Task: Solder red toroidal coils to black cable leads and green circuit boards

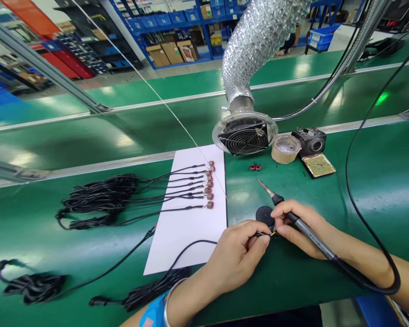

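While left hand [237, 255] pinches black cable [258, 234] near its end, thumb against forefinger, right hand [303, 227] grips soldering iron [311, 238], thumb and fingertips together at yellow wire [273, 233]; cable bundle [157, 288] lies left of left forearm [194, 290]; black disc [264, 215] sits just beyond fingertips; farther, white sheet [187, 238] bears red-ended coils [210, 205] beside row of cable tips [194, 207]; beyond, tape roll [283, 156] stands near round fan [247, 141] under silver duct [255, 50].
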`<state>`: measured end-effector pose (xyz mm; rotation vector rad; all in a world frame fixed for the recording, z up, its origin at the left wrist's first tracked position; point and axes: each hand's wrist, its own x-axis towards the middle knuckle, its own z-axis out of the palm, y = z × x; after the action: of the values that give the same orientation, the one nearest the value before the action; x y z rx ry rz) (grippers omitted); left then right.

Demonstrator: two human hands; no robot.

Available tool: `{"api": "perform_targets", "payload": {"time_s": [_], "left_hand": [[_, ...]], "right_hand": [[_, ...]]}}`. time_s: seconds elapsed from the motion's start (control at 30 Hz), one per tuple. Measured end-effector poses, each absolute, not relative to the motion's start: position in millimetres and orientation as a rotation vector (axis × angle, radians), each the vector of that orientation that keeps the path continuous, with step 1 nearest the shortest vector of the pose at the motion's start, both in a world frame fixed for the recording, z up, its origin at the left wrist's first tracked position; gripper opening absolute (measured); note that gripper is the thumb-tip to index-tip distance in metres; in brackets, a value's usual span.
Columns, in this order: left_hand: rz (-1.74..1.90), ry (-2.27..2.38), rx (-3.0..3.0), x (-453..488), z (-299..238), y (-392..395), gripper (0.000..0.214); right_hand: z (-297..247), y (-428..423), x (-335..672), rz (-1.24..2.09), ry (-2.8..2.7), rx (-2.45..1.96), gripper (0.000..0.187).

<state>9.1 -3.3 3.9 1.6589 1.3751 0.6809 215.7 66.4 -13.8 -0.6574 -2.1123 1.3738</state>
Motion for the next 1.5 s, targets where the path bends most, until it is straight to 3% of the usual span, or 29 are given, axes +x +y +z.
{"api": "perform_targets", "payload": {"time_s": [0.3, 0.4, 0.63, 1.17, 1.5], "left_hand": [[0.732, 1.292, 1.868, 9, 1, -5, 0.019], [0.758, 1.289, 1.893, 11, -1, -7, 0.018], [0.872, 1.317, 1.897, 12, 0, -9, 0.014], [0.959, 1.284, 1.881, 11, 3, -10, 0.011], [0.939, 1.300, 1.911, 12, 1, -10, 0.013]], "right_hand": [[-8, 66, 219, 1.248, -2.287, -0.618, 0.023], [-6, 64, 218, 1.377, -2.215, -0.626, 0.027], [1, 65, 220, 1.795, -1.987, -0.552, 0.057], [-7, 68, 224, 2.068, -1.773, -0.512, 0.047], [-16, 66, 223, 1.991, -1.786, -0.569, 0.035]]}}
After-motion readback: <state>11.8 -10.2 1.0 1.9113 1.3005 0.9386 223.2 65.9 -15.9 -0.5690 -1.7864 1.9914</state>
